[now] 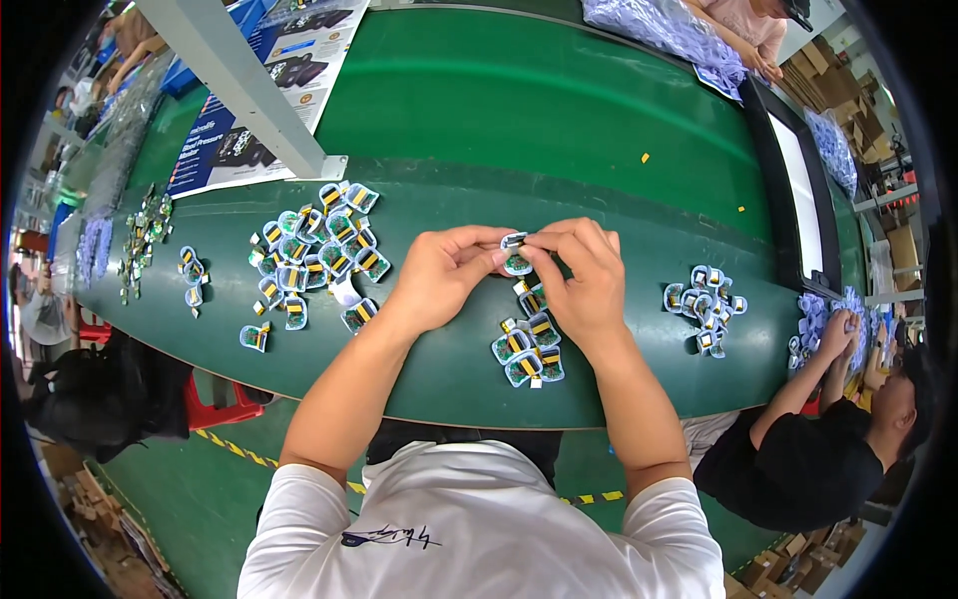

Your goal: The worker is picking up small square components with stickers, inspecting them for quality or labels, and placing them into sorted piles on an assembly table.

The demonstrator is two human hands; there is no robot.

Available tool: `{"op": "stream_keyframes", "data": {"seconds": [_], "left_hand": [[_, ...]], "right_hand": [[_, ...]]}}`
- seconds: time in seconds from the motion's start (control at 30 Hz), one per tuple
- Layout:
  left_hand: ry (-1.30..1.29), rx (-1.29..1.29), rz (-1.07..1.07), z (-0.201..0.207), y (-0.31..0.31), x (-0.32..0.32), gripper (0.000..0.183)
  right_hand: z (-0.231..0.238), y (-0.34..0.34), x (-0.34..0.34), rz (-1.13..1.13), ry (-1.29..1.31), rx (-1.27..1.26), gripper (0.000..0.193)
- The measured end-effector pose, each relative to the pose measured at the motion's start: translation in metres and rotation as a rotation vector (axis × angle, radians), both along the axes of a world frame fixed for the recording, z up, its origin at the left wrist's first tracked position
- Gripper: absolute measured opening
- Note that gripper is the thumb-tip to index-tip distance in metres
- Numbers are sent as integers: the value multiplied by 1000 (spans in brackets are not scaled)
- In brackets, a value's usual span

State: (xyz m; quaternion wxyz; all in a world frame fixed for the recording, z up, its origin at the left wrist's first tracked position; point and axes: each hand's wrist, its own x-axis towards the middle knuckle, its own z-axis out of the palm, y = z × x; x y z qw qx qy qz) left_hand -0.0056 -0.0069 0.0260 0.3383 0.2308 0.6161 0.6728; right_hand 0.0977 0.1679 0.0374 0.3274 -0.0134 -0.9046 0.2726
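Note:
At the middle of the green worktop, my left hand (441, 277) and my right hand (585, 284) meet over one small electronic module (517, 265). It has a pale blue rounded shell, a green circuit board and a dark part at its top. Thumb and fingertips of both hands pinch it, covering part of it. Just below my hands lies a small heap of like modules (529, 351), some with black and yellow parts showing. A larger heap of modules (317, 245) spreads to the left of my left hand, with a single module (254, 336) lying apart nearby.
Another module pile (705, 307) lies to the right, and small circuit boards (145, 240) are scattered far left. A grey metal post (244, 90) stands on a printed sheet (225, 145). Beyond runs a green belt (539, 95) beside a black frame (798, 190). A co-worker (818, 454) sits at right.

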Motion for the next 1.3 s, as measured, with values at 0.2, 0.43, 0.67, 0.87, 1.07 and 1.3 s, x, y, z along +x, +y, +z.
{"op": "stream_keyframes", "data": {"seconds": [0.2,0.43,0.67,0.87,1.07,1.3], "left_hand": [[77,33,112,-4,-1,-1,28],[333,53,183,-6,-1,0,28],[756,-19,276,3,3,9,28],[875,34,401,-5,9,10,26],[303,114,246,-14,15,6,24],[152,31,-18,20,47,12,28]], "right_hand": [[4,5,3,6,-23,-113,17],[0,-5,2,78,-39,1,27],[-3,-11,2,44,-23,16,25],[-9,-25,3,111,-44,-438,28],[-6,17,-2,201,-105,-812,33],[35,72,18,235,-331,-413,27]]}}
